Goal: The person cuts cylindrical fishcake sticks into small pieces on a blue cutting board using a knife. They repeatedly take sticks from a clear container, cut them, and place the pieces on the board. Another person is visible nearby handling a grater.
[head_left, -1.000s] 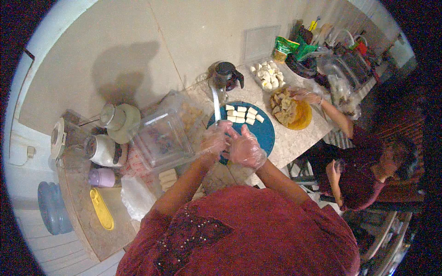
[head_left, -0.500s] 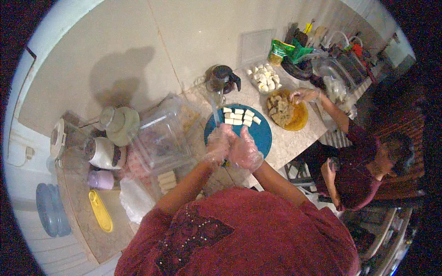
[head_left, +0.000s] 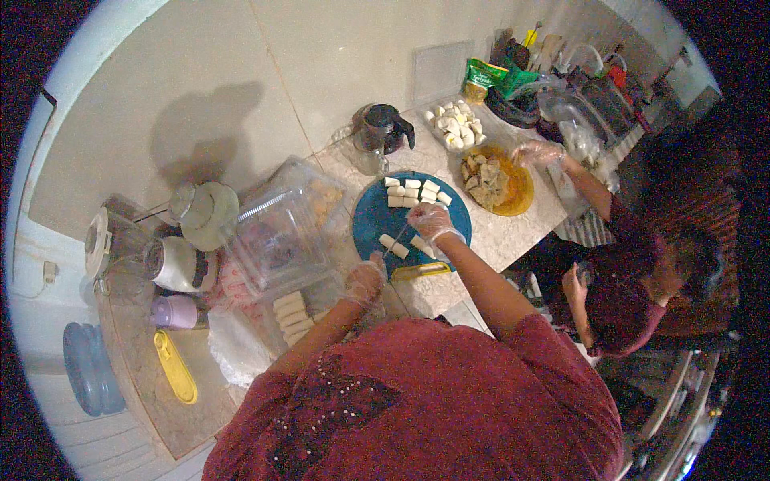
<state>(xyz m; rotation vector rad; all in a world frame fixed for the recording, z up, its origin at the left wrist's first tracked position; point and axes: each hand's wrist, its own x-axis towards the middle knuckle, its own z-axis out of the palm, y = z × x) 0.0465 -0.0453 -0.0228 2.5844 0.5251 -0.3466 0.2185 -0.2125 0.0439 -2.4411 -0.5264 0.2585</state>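
A round blue board [head_left: 367, 220] lies on the counter before me. Several short white cylinders [head_left: 411, 193] stand in rows on its far part. Nearer, a longer white roll [head_left: 394, 246] lies slantwise, with another white roll [head_left: 423, 246] to its right. My right hand [head_left: 433, 221], in a clear plastic glove, is closed above the board on a thin straight thing [head_left: 399, 240] that crosses the left roll. My left hand [head_left: 366, 278], gloved too, is closed at its lower end by the board's edge. Blade or cord, I cannot make out which.
A yellow strip [head_left: 421, 272] lies along the board's near edge. White chunks fill a tray [head_left: 455, 127]; beside it, another person's gloved hand [head_left: 539, 152] is at a yellow bowl [head_left: 525, 195]. A glass pot [head_left: 385, 132], clear plastic boxes [head_left: 277, 232] and more white rolls [head_left: 292, 313] surround the board.
My hands, together over the board before, have parted: the left went down-left, the right up-right. The near rolls and the thin thing have come into sight. The other person's hand shifted slightly off the bowl.
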